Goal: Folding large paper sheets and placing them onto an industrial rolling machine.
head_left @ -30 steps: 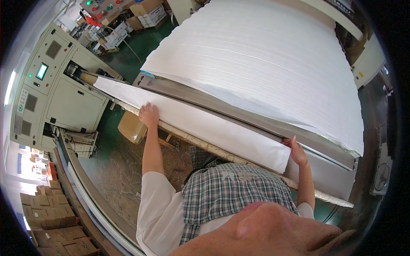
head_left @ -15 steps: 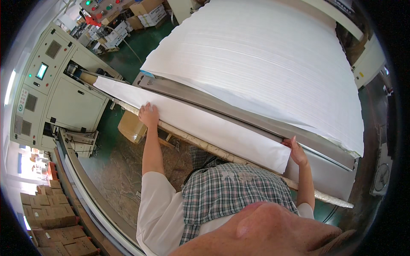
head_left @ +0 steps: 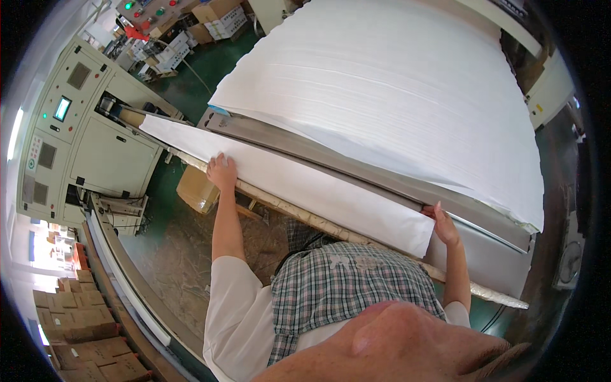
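A long white sheet (head_left: 318,191) lies lengthwise along a metal machine bed in front of me. My left hand (head_left: 222,171) rests on its near edge toward the left, fingers laid flat over the sheet and apart. At the sheet's right end, my right hand (head_left: 444,226) touches the far corner with spread fingertips, its palm turned toward the sheet. Part of that hand's grip is hidden. Beneath the sheet's near edge runs a pale wrapped bar (head_left: 305,224). Beyond the metal ledge (head_left: 305,153) spreads a broad, layered stack of white sheet material (head_left: 388,95).
A beige control cabinet (head_left: 95,159) with a lit screen stands at the left. Below the bar sits a cardboard box (head_left: 196,190) on the floor. Stacked brown cartons (head_left: 79,318) fill the lower left, beside a long rail (head_left: 130,286). More boxes (head_left: 219,22) stand at the back.
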